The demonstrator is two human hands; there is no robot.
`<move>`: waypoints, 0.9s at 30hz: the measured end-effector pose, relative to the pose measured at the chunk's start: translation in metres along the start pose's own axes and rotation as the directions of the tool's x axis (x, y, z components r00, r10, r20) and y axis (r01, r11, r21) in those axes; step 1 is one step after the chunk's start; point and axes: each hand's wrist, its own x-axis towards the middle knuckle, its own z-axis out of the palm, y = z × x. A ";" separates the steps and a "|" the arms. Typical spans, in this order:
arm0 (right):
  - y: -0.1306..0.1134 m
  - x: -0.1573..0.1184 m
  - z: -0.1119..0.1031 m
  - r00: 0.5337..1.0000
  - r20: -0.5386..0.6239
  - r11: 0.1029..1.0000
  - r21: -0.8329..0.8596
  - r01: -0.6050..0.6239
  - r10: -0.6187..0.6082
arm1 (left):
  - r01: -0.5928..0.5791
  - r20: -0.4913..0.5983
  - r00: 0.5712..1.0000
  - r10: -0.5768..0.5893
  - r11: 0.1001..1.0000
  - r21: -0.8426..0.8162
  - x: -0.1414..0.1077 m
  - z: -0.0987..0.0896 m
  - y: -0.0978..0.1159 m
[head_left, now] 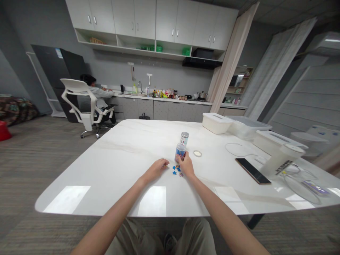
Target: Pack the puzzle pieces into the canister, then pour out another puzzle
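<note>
A clear jar with blue showing on or in it stands on the white table ahead of me. My right hand is closed around its lower right side, with the thumb across the front. Small puzzle pieces, mostly blue, lie loose just in front of the jar, between my hands. To their left, my left hand rests on the tabletop, fingers loosely stretched and apart from the jar. A second jar with a silver lid stands right behind the first. A round lid lies to the right.
White lidded bins and a clear box line the table's right side. A phone, a white cylinder and cables lie nearer. Beyond the table, a person sits by a white chair at the kitchen counter.
</note>
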 end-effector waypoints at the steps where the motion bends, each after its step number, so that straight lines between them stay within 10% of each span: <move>1: 0.000 0.000 0.000 1.000 0.003 1.000 0.001 0.007 -0.007 | 0.035 -0.022 0.999 -0.037 0.997 -0.068 0.000 -0.002 -0.001; 12: 0.000 0.005 -0.001 0.999 0.040 0.997 0.073 -0.013 0.010 | 0.263 -0.177 0.901 -0.396 0.823 -0.503 0.002 -0.014 -0.007; 21: 0.009 0.010 0.005 0.988 0.153 0.989 0.146 -0.006 -0.016 | 0.202 -0.271 0.879 -0.393 0.820 -0.536 0.001 -0.015 -0.005; 27: 0.012 0.010 0.007 0.983 0.164 0.983 0.179 0.052 -0.082 | 0.076 -0.279 0.936 -0.216 0.896 -0.438 0.024 -0.030 0.025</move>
